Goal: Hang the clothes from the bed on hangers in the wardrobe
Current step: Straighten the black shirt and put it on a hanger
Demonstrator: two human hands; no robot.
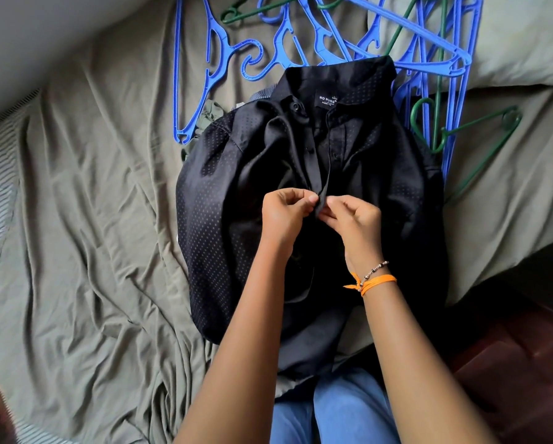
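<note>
A black dotted shirt (224, 200) lies collar-away on the bed, its front placket facing up. My left hand (284, 213) pinches the left edge of the placket at mid-chest. My right hand (353, 219), with an orange band and beads at the wrist, pinches the right edge right beside it. The fingertips of both hands meet at the button line. Behind the collar lies a heap of blue hangers (211, 56) mixed with green hangers (480, 123). The wardrobe is out of view.
An olive sheet (86, 203) covers the bed, rumpled on the left. A pillow (506, 40) lies at the back right. Bits of other clothes (211, 114) peek from under the shirt's left shoulder. Dark wooden furniture (522, 360) stands at the lower right.
</note>
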